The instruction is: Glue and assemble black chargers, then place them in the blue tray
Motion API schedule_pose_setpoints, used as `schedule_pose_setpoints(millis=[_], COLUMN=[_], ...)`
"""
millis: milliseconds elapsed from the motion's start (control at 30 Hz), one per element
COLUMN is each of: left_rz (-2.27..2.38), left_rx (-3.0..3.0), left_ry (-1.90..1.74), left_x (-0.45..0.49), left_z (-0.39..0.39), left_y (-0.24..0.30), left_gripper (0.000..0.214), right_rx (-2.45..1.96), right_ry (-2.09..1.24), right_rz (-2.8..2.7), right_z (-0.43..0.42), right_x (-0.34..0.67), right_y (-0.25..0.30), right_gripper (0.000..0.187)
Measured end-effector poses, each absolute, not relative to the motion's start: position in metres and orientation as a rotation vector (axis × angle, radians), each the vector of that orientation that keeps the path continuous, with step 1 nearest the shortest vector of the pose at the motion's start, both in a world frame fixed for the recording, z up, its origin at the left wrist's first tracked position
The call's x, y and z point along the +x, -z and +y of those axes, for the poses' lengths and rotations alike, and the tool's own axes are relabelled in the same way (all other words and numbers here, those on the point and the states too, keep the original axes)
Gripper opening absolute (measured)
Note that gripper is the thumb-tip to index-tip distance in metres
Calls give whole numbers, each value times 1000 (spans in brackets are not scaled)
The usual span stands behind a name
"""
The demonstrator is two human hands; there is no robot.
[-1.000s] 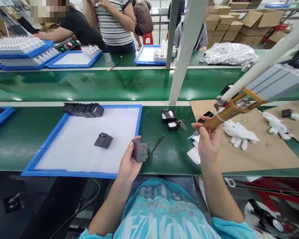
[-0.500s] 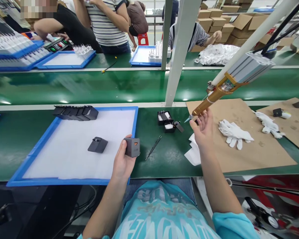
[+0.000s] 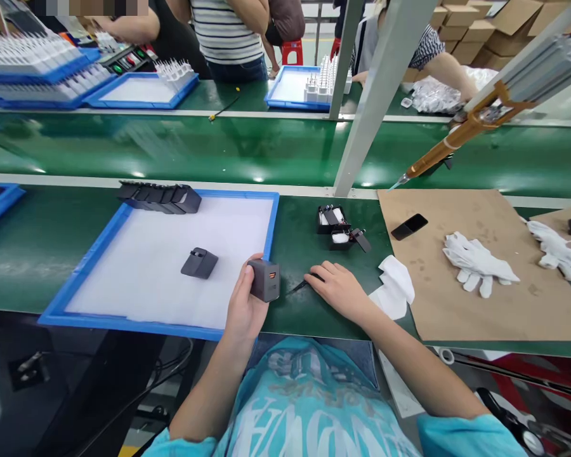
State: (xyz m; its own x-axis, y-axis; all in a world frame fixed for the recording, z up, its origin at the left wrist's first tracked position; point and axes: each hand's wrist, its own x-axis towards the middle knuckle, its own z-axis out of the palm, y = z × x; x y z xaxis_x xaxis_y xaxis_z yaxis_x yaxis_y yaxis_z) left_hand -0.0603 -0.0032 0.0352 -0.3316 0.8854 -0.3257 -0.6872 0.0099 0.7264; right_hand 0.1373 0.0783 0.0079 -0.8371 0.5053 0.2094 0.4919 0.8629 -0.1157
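Note:
My left hand is closed around a dark grey charger block, held above the right edge of the blue-rimmed tray; an orange port shows on its face. My right hand rests low over the green bench, its fingers closed on the handle end of dark tweezers, whose tips point left toward the charger. Another dark charger block lies on the tray's white sheet. Open black casings with white parts inside sit behind my right hand.
A row of dark blocks lines the tray's back edge. A gold dispensing tool hangs at the right, near a metal post. White gloves and a black slab lie on brown paper. White tissue is beside my right forearm.
My right hand has left the gold dispensing tool and come down left onto the tweezers. The tool hangs farther back. My left hand still holds the charger block. The view has shifted.

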Motion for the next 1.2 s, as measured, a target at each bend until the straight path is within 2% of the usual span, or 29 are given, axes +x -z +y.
schedule_pose_setpoints(millis=[100, 267, 367, 667, 1200], left_rz=[986, 965, 968, 991, 1033], left_rx=[290, 305, 335, 461, 514], left_ry=[-1645, -1653, -1663, -1688, -1732], left_x=[-60, -60, -58, -56, -56], left_z=[-4, -6, -8, -10, -10], left_y=[-35, -36, -37, -39, -39], left_gripper=[31, 32, 32, 36, 38], right_rx=[-771, -838, -707, -537, -686], right_ry=[-273, -1072, -1364, -1375, -1390], right_rz=[-2643, -1804, -1382, -1217, -1212], right_z=[78, 48, 24, 6, 4], right_x=[143, 136, 121, 103, 105], right_y=[-11, -25, -32, -33, -34], right_gripper=[19, 16, 19, 24, 18])
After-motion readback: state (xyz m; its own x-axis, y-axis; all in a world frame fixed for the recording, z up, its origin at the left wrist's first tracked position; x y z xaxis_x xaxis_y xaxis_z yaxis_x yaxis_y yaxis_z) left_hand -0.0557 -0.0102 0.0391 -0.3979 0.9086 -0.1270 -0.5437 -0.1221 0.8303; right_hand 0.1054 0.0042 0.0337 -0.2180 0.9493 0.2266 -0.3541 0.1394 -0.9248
